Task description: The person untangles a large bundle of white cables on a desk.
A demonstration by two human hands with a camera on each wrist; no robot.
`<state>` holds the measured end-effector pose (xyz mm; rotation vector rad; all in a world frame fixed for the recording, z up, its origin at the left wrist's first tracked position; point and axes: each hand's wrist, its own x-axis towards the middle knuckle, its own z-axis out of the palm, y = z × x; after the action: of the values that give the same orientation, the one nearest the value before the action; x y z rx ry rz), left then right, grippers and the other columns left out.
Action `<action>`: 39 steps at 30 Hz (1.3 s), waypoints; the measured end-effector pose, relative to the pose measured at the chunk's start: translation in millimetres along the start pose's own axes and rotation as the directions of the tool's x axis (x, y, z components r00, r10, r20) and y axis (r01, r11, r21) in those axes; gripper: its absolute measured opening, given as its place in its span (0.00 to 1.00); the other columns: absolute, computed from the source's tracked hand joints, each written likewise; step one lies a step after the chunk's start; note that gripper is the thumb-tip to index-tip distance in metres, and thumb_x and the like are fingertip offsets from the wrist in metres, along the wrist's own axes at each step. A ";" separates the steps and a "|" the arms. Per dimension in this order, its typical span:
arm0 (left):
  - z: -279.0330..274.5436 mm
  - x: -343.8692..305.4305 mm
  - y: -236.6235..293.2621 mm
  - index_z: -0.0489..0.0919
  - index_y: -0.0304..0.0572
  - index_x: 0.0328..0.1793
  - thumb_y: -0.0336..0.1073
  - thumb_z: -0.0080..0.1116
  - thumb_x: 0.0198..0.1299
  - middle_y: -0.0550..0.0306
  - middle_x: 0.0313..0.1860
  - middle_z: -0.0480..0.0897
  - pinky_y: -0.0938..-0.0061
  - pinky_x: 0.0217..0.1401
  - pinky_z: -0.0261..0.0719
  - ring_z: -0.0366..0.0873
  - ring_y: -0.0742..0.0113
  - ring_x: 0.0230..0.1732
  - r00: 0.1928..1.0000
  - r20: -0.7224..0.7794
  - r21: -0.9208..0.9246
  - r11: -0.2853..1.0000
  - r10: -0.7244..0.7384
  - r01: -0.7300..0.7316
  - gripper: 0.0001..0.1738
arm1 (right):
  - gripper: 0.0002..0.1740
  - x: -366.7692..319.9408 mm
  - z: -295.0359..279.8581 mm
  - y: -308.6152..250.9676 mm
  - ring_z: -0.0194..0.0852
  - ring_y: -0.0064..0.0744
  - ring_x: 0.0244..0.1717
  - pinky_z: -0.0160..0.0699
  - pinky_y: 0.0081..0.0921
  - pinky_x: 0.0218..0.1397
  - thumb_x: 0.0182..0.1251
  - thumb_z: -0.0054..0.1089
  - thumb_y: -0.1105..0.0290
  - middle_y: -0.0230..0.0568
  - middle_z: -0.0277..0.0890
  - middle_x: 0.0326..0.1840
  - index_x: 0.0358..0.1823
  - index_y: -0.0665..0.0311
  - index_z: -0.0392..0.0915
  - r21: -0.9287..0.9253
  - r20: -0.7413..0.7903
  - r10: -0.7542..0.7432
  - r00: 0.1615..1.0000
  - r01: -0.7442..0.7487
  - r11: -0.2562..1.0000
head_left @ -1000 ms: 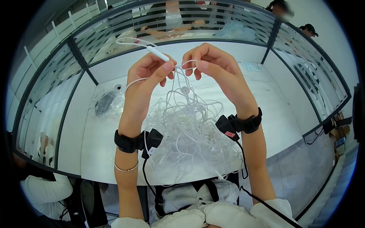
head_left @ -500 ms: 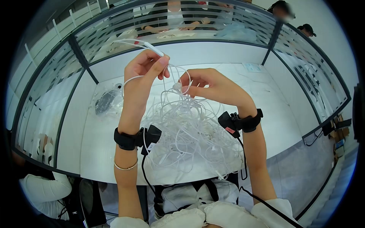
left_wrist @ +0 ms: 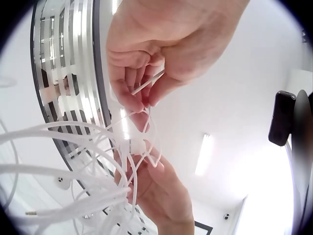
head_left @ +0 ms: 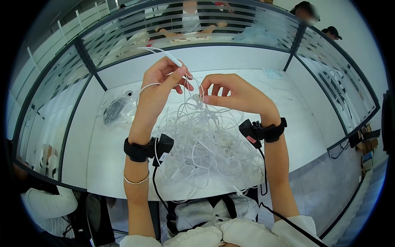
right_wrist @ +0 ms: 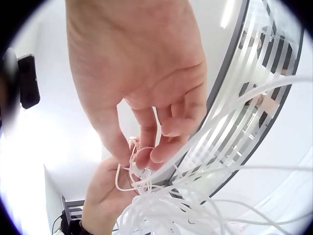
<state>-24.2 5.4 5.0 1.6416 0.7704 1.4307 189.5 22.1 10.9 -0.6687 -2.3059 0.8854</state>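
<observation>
My left hand point(head_left: 159, 84) pinches a thin white cable between thumb and index finger, raised over the far part of the desk. A thick white sleeve point(head_left: 173, 58) on the cable sticks up past those fingertips. To the right, my right hand point(head_left: 236, 95) pinches a loop of white cable point(left_wrist: 155, 155). Near its fingertips hangs a small round whitish piece point(head_left: 196, 97). Strands run down from both hands into a large tangled heap of white cables point(head_left: 197, 144). In the right wrist view the right fingers point(right_wrist: 146, 128) curl toward the thumb around the loop.
The white desk point(head_left: 296, 136) has low partitions with striped glass point(head_left: 263, 24) on its far side and both ends. A clear plastic bag with something dark point(head_left: 115, 110) lies at the left. Beyond the glass sits another person point(head_left: 190, 24).
The right hand has come down and away from the left, drawing out a loop of cable. The left hand dipped slightly left, then returned, still pinching its cable.
</observation>
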 end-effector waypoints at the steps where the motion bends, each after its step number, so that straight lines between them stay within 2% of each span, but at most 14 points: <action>1: 1.6 -0.8 0.6 0.75 0.36 0.42 0.38 0.57 0.64 0.53 0.34 0.82 0.80 0.29 0.71 0.81 0.69 0.29 1.000 -0.003 0.025 1.000 0.000 0.000 0.11 | 0.12 -0.2 0.8 0.7 0.75 0.24 0.30 0.72 0.22 0.30 0.62 0.60 0.61 0.31 0.80 0.33 0.39 0.63 0.79 0.000 0.011 -0.006 1.000 0.006 1.000; 3: 2.0 -1.6 1.2 0.75 0.36 0.42 0.38 0.57 0.64 0.52 0.33 0.83 0.80 0.29 0.71 0.81 0.69 0.29 1.000 0.022 0.046 0.999 -0.017 0.016 0.11 | 0.12 0.8 3.5 4.8 0.73 0.25 0.28 0.72 0.22 0.30 0.62 0.60 0.60 0.32 0.80 0.34 0.37 0.62 0.79 0.021 0.019 -0.019 1.000 0.018 1.000; 6: 2.6 -1.0 0.6 0.75 0.36 0.41 0.38 0.57 0.64 0.53 0.33 0.83 0.80 0.29 0.71 0.81 0.70 0.29 0.999 0.038 0.092 0.995 -0.034 0.031 0.11 | 0.12 6.0 6.2 10.6 0.71 0.24 0.26 0.71 0.22 0.30 0.62 0.60 0.60 0.34 0.79 0.36 0.36 0.63 0.79 0.153 0.025 0.085 0.996 -0.088 0.984; 9: 2.0 -0.6 -0.5 0.75 0.36 0.41 0.38 0.57 0.64 0.53 0.33 0.83 0.80 0.29 0.71 0.82 0.70 0.30 0.999 0.023 0.121 0.992 -0.024 0.021 0.11 | 0.10 8.5 3.1 9.4 0.73 0.18 0.31 0.69 0.19 0.31 0.64 0.58 0.63 0.29 0.79 0.35 0.36 0.62 0.80 -0.023 0.016 0.052 0.999 -0.052 0.998; 12: 0.5 0.7 -2.0 0.75 0.37 0.41 0.38 0.57 0.64 0.54 0.33 0.83 0.80 0.31 0.71 0.82 0.69 0.31 1.000 -0.002 0.107 0.994 0.000 0.000 0.11 | 0.11 8.5 4.1 15.0 0.72 0.23 0.31 0.71 0.21 0.35 0.63 0.59 0.62 0.32 0.78 0.32 0.34 0.63 0.80 0.038 -0.168 -0.051 0.984 0.059 0.998; 13: -0.1 0.8 -2.1 0.76 0.38 0.41 0.38 0.57 0.64 0.55 0.34 0.83 0.80 0.32 0.71 0.82 0.69 0.32 1.000 -0.012 0.097 0.995 0.008 -0.007 0.11 | 0.11 9.5 2.4 19.3 0.74 0.21 0.35 0.71 0.20 0.36 0.66 0.56 0.63 0.31 0.78 0.30 0.34 0.64 0.78 0.105 -0.168 -0.064 0.984 0.082 0.991; 17: 4.6 -1.2 5.0 0.76 0.39 0.42 0.39 0.57 0.64 0.56 0.34 0.84 0.80 0.34 0.71 0.82 0.69 0.34 0.995 -0.067 0.066 0.996 0.068 -0.063 0.10 | 0.12 8.7 0.8 8.8 0.75 0.19 0.33 0.70 0.17 0.37 0.70 0.50 0.63 0.31 0.78 0.30 0.35 0.63 0.75 0.362 -0.157 -0.001 0.988 0.059 0.930; 20: 7.3 -2.3 8.8 0.76 0.39 0.42 0.39 0.58 0.64 0.56 0.33 0.84 0.79 0.34 0.70 0.82 0.71 0.34 0.978 -0.136 0.088 0.985 0.157 -0.146 0.10 | 0.12 7.7 0.8 4.0 0.74 0.18 0.30 0.70 0.16 0.35 0.70 0.49 0.63 0.31 0.77 0.29 0.33 0.63 0.74 0.425 -0.099 0.005 0.995 0.038 0.904; 23: 7.2 -4.0 12.4 0.76 0.39 0.43 0.38 0.58 0.64 0.56 0.33 0.83 0.79 0.34 0.70 0.80 0.72 0.32 0.962 -0.187 0.068 0.980 0.196 -0.187 0.10 | 0.09 10.1 10.9 7.5 0.71 0.17 0.28 0.68 0.16 0.32 0.68 0.53 0.65 0.31 0.76 0.26 0.42 0.62 0.70 0.443 0.020 -0.006 1.000 -0.004 0.897; 25: 4.6 -3.4 11.4 0.76 0.38 0.44 0.38 0.57 0.64 0.56 0.33 0.83 0.80 0.34 0.69 0.80 0.72 0.32 0.953 -0.211 0.068 0.976 0.216 -0.206 0.10 | 0.15 11.6 14.0 11.1 0.70 0.18 0.27 0.67 0.17 0.32 0.66 0.57 0.66 0.31 0.75 0.26 0.50 0.61 0.67 0.461 0.072 -0.003 0.997 -0.030 0.887; 28: 1.2 -2.9 10.7 0.76 0.38 0.44 0.37 0.56 0.65 0.55 0.33 0.83 0.82 0.31 0.67 0.80 0.71 0.31 0.928 -0.283 0.069 0.970 0.243 -0.233 0.10 | 0.16 10.1 12.3 7.9 0.67 0.16 0.28 0.68 0.16 0.33 0.68 0.56 0.66 0.27 0.70 0.25 0.54 0.59 0.66 0.314 0.103 0.055 0.993 -0.085 0.945; 32: -7.2 -4.4 14.9 0.75 0.38 0.45 0.37 0.54 0.66 0.54 0.33 0.83 0.82 0.29 0.65 0.80 0.70 0.28 0.887 -0.369 0.112 0.961 0.277 -0.253 0.10 | 0.12 10.1 11.1 16.0 0.67 0.17 0.26 0.68 0.16 0.31 0.69 0.54 0.63 0.28 0.71 0.24 0.46 0.63 0.76 0.169 0.087 0.109 0.990 -0.123 0.978; 35: -13.3 -5.8 17.7 0.75 0.37 0.46 0.38 0.52 0.67 0.53 0.35 0.82 0.81 0.33 0.65 0.78 0.71 0.29 0.855 -0.427 0.152 0.956 0.293 -0.252 0.11 | 0.15 10.2 9.0 15.9 0.71 0.22 0.24 0.71 0.22 0.31 0.66 0.52 0.62 0.34 0.74 0.21 0.39 0.65 0.81 0.012 -0.053 0.124 0.991 -0.124 0.992; 39: -15.6 -4.3 15.0 0.74 0.37 0.46 0.39 0.52 0.67 0.51 0.35 0.82 0.81 0.32 0.66 0.80 0.69 0.29 0.854 -0.426 0.138 0.954 0.299 -0.265 0.11 | 0.14 1.7 0.4 11.4 0.72 0.22 0.23 0.71 0.22 0.30 0.66 0.48 0.66 0.34 0.74 0.21 0.42 0.65 0.81 -0.063 0.174 0.155 0.972 -0.146 0.987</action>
<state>-41.2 -2.9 16.5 1.5451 0.8635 2.0568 190.8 30.4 3.0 -0.8252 -2.4690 0.9954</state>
